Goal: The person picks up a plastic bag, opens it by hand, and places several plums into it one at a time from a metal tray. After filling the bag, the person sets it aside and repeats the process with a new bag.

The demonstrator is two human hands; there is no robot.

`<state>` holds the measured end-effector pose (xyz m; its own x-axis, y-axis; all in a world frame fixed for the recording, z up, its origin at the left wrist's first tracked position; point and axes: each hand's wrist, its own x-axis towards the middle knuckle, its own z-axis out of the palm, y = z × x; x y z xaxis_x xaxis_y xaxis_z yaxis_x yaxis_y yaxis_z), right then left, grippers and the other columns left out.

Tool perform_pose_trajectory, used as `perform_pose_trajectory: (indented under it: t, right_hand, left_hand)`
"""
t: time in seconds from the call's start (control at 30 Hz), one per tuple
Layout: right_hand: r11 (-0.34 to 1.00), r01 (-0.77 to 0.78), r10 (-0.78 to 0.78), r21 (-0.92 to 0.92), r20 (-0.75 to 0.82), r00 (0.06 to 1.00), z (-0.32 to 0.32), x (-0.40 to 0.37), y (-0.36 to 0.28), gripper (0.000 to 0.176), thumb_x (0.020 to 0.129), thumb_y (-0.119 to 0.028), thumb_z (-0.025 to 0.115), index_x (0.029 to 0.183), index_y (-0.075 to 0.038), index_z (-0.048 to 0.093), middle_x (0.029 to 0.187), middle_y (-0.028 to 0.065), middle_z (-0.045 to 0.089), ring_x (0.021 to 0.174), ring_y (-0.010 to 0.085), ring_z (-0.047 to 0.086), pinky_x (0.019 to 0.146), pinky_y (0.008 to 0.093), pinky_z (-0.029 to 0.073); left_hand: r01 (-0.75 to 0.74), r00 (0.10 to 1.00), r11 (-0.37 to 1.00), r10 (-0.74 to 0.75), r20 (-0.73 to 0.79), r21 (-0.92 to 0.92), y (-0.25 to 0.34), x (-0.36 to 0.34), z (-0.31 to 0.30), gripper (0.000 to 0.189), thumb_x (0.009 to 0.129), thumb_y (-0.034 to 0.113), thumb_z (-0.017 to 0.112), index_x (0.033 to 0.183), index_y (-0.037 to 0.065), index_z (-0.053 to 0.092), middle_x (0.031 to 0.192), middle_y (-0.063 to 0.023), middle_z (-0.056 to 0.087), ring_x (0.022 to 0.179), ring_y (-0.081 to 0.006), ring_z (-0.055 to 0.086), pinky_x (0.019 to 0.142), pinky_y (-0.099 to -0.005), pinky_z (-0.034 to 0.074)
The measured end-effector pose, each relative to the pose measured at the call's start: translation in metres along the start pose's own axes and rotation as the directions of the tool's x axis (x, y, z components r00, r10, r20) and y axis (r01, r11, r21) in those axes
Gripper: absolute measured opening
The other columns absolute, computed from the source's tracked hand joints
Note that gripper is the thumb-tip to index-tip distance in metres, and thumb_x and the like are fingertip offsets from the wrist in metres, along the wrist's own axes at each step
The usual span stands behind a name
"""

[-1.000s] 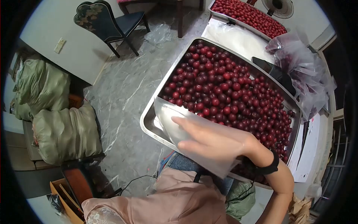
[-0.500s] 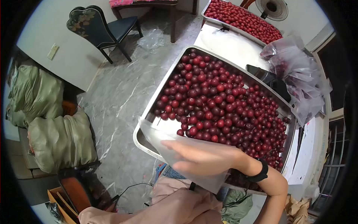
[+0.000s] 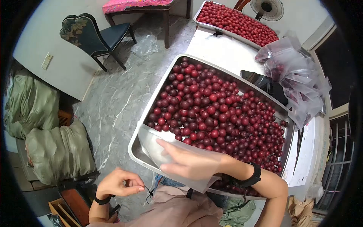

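Note:
My right hand [image 3: 183, 160] is inside a clear plastic bag [image 3: 149, 145], its fingers and thumb stretched apart within the film. The bag lies over the near left corner of a metal tray [image 3: 135, 156] full of dark red round fruits [image 3: 223, 113]. Lower left, beside the tray and above the floor, my left hand [image 3: 123, 183] has curled fingers, with thumb and forefinger close together. A thin black cord [image 3: 150, 193] shows by its fingertips; whether they grip anything is too small to tell. Both wrists wear black bands.
Behind stands a second tray of red fruits [image 3: 238, 24] near a fan [image 3: 266, 8]. Filled plastic bags [image 3: 298, 81] and a dark object [image 3: 261, 81] lie on the right. Green sacks [image 3: 60, 151], a chair [image 3: 85, 36] and an open box [image 3: 62, 212] are on the left.
My left hand has come into view at the lower left. My right hand is still in the bag, with its fingers a little more spread. The view has shifted slightly.

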<state>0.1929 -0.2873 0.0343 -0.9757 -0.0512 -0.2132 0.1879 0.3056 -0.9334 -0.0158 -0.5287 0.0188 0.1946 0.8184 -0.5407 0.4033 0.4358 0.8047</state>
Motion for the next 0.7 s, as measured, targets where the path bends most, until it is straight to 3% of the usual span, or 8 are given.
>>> perform_pose_trajectory:
  t: [0.07, 0.13, 0.3, 0.47, 0.5, 0.53, 0.6, 0.7]
  right_hand:
    - [0.998, -0.052, 0.049, 0.039, 0.053, 0.997, -0.006, 0.003, -0.006, 0.080, 0.104, -0.034, 0.052, 0.154, 0.015, 0.014, 0.144, 0.0358, 0.044, 0.137, 0.0398, 0.046, 0.115, 0.0415, 0.035]
    - [0.997, -0.048, 0.046, 0.062, 0.038, 0.998, -0.003, 0.005, -0.004, 0.081, 0.103, -0.034, 0.053, 0.154, 0.014, 0.014, 0.144, 0.0360, 0.045, 0.137, 0.0395, 0.046, 0.115, 0.0417, 0.035]
    - [1.000, -0.003, 0.003, 0.012, -0.017, 1.000, 0.001, 0.000, -0.001, 0.082, 0.101, -0.033, 0.058, 0.156, 0.010, 0.015, 0.145, 0.0334, 0.046, 0.139, 0.0385, 0.045, 0.115, 0.0406, 0.035]
    - [0.984, 0.163, -0.166, 0.076, 0.031, 0.986, 0.027, -0.002, 0.053, 0.080, 0.094, -0.022, 0.064, 0.157, 0.004, 0.022, 0.149, 0.0198, 0.046, 0.136, 0.0308, 0.047, 0.115, 0.0371, 0.036]
    - [0.912, 0.404, -0.411, -0.075, -0.164, 0.897, 0.015, -0.011, 0.021, 0.056, 0.092, -0.026, 0.061, 0.134, 0.008, 0.045, 0.115, 0.0202, 0.059, 0.113, 0.0321, 0.059, 0.098, 0.0396, 0.046]
    - [0.906, 0.417, -0.423, -0.070, -0.154, 0.893, 0.003, -0.014, 0.002, 0.056, 0.092, -0.026, 0.061, 0.134, 0.008, 0.045, 0.115, 0.0202, 0.059, 0.113, 0.0321, 0.059, 0.098, 0.0396, 0.046]
    - [0.996, -0.042, 0.018, 0.082, 0.277, 0.961, -0.013, -0.019, -0.021, 0.044, 0.094, -0.019, 0.055, 0.131, 0.004, 0.048, 0.112, 0.0186, 0.061, 0.107, 0.0304, 0.061, 0.092, 0.0414, 0.047]
    - [0.982, 0.103, -0.103, 0.161, -0.013, 0.995, -0.012, -0.047, -0.038, 0.036, 0.098, -0.012, 0.055, 0.131, 0.003, 0.053, 0.108, 0.0182, 0.065, 0.091, 0.0299, 0.065, 0.081, 0.0379, 0.049]
  left_hand:
    - [-0.195, 0.967, 0.981, 0.187, -0.171, -0.026, 0.034, 0.006, -0.007, 0.025, 0.079, 0.020, 0.084, 0.099, 0.007, 0.076, 0.085, -0.0086, 0.074, 0.068, -0.0151, 0.066, 0.060, -0.0283, 0.050]
    - [-0.597, 0.599, 0.720, 0.693, -0.401, 0.354, 0.066, 0.022, -0.001, 0.025, 0.077, 0.025, 0.088, 0.095, 0.013, 0.077, 0.097, -0.0080, 0.073, 0.080, -0.0200, 0.068, 0.067, -0.0305, 0.050]
    - [-0.531, 0.191, 0.252, 0.966, -0.176, 0.809, 0.119, 0.062, 0.023, 0.040, 0.070, 0.029, 0.091, 0.106, 0.018, 0.076, 0.123, -0.0110, 0.063, 0.104, -0.0294, 0.064, 0.081, -0.0356, 0.051]
    - [-0.476, 0.229, 0.235, 0.963, -0.139, 0.848, 0.120, 0.085, 0.031, 0.045, 0.064, 0.017, 0.088, 0.107, 0.016, 0.075, 0.119, -0.0123, 0.062, 0.100, -0.0287, 0.065, 0.078, -0.0338, 0.053]
    - [-0.499, 0.229, 0.247, 0.962, -0.149, 0.831, 0.119, 0.082, 0.029, 0.042, 0.066, 0.015, 0.084, 0.106, 0.015, 0.072, 0.115, -0.0113, 0.062, 0.098, -0.0279, 0.065, 0.077, -0.0334, 0.054]
    - [-0.525, 0.230, 0.257, 0.961, -0.156, 0.811, 0.116, 0.081, 0.028, 0.038, 0.068, 0.012, 0.081, 0.105, 0.013, 0.069, 0.112, -0.0103, 0.061, 0.096, -0.0272, 0.066, 0.077, -0.0331, 0.054]
    - [-0.549, 0.206, 0.289, 0.956, -0.209, 0.784, 0.110, 0.077, 0.026, 0.040, 0.069, 0.012, 0.081, 0.106, 0.011, 0.068, 0.112, -0.0117, 0.062, 0.096, -0.0279, 0.066, 0.076, -0.0339, 0.055]
    - [-0.500, 0.346, 0.447, 0.888, -0.302, 0.742, 0.105, 0.057, 0.016, 0.032, 0.066, 0.012, 0.083, 0.096, 0.011, 0.071, 0.113, -0.0139, 0.063, 0.098, -0.0302, 0.067, 0.078, -0.0365, 0.055]
